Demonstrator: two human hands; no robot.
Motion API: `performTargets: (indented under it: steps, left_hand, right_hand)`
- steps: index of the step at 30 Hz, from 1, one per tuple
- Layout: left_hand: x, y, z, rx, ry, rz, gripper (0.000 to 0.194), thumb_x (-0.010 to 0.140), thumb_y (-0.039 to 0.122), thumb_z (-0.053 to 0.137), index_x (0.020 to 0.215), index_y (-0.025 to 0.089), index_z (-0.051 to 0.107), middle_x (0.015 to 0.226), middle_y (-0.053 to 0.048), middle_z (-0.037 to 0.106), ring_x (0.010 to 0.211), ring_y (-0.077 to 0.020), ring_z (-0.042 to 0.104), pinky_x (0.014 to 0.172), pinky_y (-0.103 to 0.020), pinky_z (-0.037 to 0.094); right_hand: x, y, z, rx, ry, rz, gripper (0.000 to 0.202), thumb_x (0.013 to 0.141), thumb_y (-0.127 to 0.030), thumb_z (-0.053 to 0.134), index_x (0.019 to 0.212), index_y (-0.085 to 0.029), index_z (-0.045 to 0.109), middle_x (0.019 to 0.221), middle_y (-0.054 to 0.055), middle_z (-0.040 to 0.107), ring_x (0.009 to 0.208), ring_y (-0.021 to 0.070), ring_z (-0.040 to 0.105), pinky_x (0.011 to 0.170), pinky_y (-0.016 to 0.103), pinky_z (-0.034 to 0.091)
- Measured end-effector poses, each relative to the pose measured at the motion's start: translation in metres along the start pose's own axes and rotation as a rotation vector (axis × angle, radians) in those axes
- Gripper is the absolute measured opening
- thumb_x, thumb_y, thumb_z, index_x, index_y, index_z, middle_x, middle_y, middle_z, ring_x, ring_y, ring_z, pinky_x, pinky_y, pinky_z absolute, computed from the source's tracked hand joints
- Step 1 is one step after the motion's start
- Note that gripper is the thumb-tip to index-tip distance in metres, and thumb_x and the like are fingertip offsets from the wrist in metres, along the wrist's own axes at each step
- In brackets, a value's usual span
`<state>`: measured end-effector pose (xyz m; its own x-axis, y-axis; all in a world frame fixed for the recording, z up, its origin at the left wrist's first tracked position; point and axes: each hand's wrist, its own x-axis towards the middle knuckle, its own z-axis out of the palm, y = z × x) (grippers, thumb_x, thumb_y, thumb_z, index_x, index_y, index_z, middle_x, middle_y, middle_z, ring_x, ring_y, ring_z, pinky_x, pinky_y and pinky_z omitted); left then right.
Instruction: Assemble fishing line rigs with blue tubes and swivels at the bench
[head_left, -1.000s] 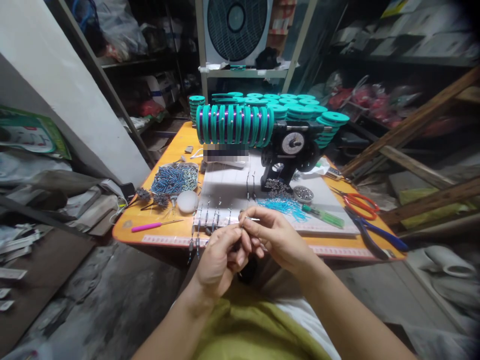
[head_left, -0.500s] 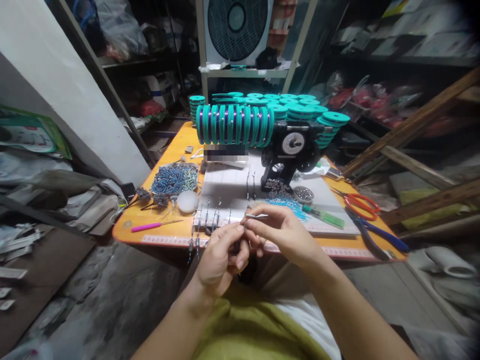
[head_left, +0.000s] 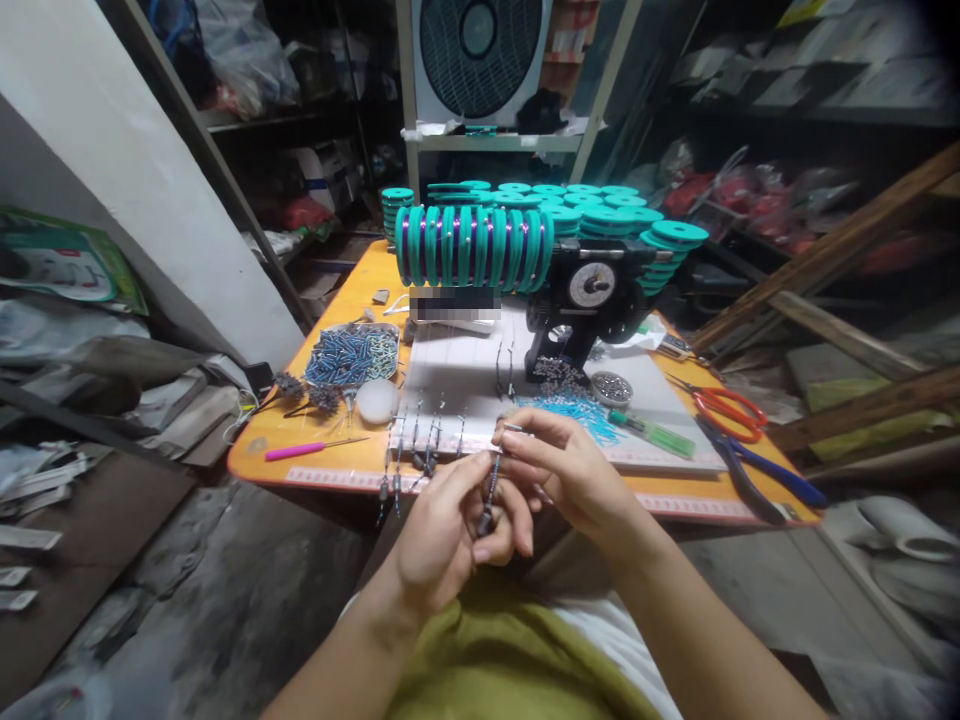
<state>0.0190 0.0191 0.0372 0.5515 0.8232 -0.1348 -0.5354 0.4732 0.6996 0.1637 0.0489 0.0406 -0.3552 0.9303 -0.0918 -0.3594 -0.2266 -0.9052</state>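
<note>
My left hand is closed around a thin dark twisted cord with a dark weight at its lower end, pinching its top between thumb and finger. Fingertips touching it, my right hand is closed on a small thin metal piece. Both hands are over the front edge of the orange table. Similar cords hang and lie along the front edge of the white board, left of my hands.
Behind stands a black winding device with teal spools. At left are a tray of blue pieces, a white round lid and a pink hook tool. Orange scissors and blue-handled pliers lie at right.
My left hand's fingers have loosened and turned, so the dark cord and its weight now show below the pinch. The view has shifted slightly.
</note>
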Motion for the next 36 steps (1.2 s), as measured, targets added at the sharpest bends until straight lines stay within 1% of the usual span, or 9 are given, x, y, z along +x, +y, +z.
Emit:
performTargets:
  steps: [4,6,10,14,18,22,31,33,36]
  left_hand:
    - [-0.012,-0.004,-0.006,0.003,-0.016,-0.013,0.040,0.097,0.030,0.036,0.090,0.007,0.067,0.061,-0.011,0.068,0.034,-0.0048,0.041,0.038,-0.017,0.026]
    - [-0.017,-0.006,-0.010,0.024,-0.010,-0.002,0.036,0.096,0.029,0.039,0.086,0.007,0.065,0.061,-0.011,0.068,0.033,-0.0045,0.041,0.037,-0.016,0.024]
    - [-0.024,-0.011,-0.013,0.043,0.002,0.024,0.033,0.094,0.030,0.045,0.077,0.008,0.063,0.057,-0.010,0.067,0.031,-0.0028,0.037,0.036,-0.016,0.018]
    - [-0.026,-0.013,-0.012,0.060,0.019,0.047,0.036,0.093,0.033,0.046,0.073,0.008,0.062,0.056,-0.010,0.067,0.031,-0.0026,0.036,0.035,-0.016,0.017]
    - [-0.025,-0.014,-0.012,0.069,0.026,0.062,0.038,0.091,0.035,0.049,0.068,0.008,0.062,0.058,-0.010,0.067,0.030,-0.0013,0.034,0.033,-0.016,0.013]
    - [-0.024,-0.014,-0.012,0.046,0.024,0.066,0.038,0.090,0.036,0.051,0.067,0.008,0.064,0.061,-0.009,0.066,0.030,-0.0010,0.036,0.031,-0.015,0.011]
    - [-0.023,-0.014,-0.012,0.027,0.038,0.051,0.036,0.087,0.035,0.053,0.065,0.008,0.063,0.064,-0.008,0.064,0.033,-0.0039,0.046,0.031,-0.015,0.011]
    - [-0.023,-0.014,-0.012,0.026,0.033,0.053,0.036,0.087,0.034,0.053,0.064,0.008,0.062,0.064,-0.008,0.065,0.033,-0.0037,0.044,0.031,-0.016,0.011]
    - [-0.024,-0.014,-0.012,0.033,0.033,0.057,0.038,0.088,0.035,0.051,0.065,0.008,0.063,0.063,-0.009,0.065,0.030,-0.0017,0.037,0.031,-0.016,0.010]
  right_hand:
    - [-0.003,0.004,-0.004,-0.054,0.010,-0.014,0.020,0.080,-0.035,0.074,0.082,-0.018,0.063,0.048,-0.008,0.048,0.036,0.0032,0.041,0.032,0.011,0.030]
    - [-0.007,0.006,-0.005,-0.116,-0.019,-0.011,0.019,0.083,-0.037,0.071,0.087,-0.019,0.064,0.049,-0.007,0.050,0.038,0.0048,0.045,0.033,0.012,0.032]
    - [-0.014,0.009,-0.001,-0.182,-0.134,0.015,0.025,0.084,-0.039,0.069,0.094,-0.016,0.066,0.058,-0.003,0.057,0.044,0.0071,0.051,0.038,0.016,0.045]
    - [-0.016,0.015,0.006,-0.148,-0.181,0.050,0.022,0.085,-0.036,0.069,0.092,-0.015,0.063,0.049,-0.004,0.058,0.038,0.0061,0.050,0.037,0.014,0.041]
    - [-0.013,0.021,0.010,-0.060,-0.223,0.013,0.017,0.087,-0.032,0.067,0.088,-0.016,0.061,0.049,-0.003,0.062,0.036,0.0058,0.051,0.036,0.013,0.039]
    - [-0.012,0.023,0.013,0.005,-0.182,-0.010,0.016,0.086,-0.030,0.069,0.087,-0.015,0.062,0.051,-0.002,0.063,0.036,0.0055,0.052,0.037,0.013,0.039]
    - [-0.014,0.025,0.018,0.108,-0.097,0.034,0.023,0.078,-0.032,0.076,0.085,-0.014,0.063,0.047,-0.004,0.058,0.035,0.0051,0.049,0.036,0.012,0.036]
    - [-0.014,0.025,0.019,0.120,-0.100,0.047,0.023,0.078,-0.033,0.075,0.085,-0.015,0.063,0.047,-0.004,0.058,0.034,0.0053,0.048,0.035,0.013,0.036]
    - [-0.015,0.023,0.020,0.110,-0.128,0.043,0.022,0.080,-0.034,0.073,0.086,-0.016,0.062,0.048,-0.003,0.060,0.035,0.0059,0.050,0.036,0.013,0.037]
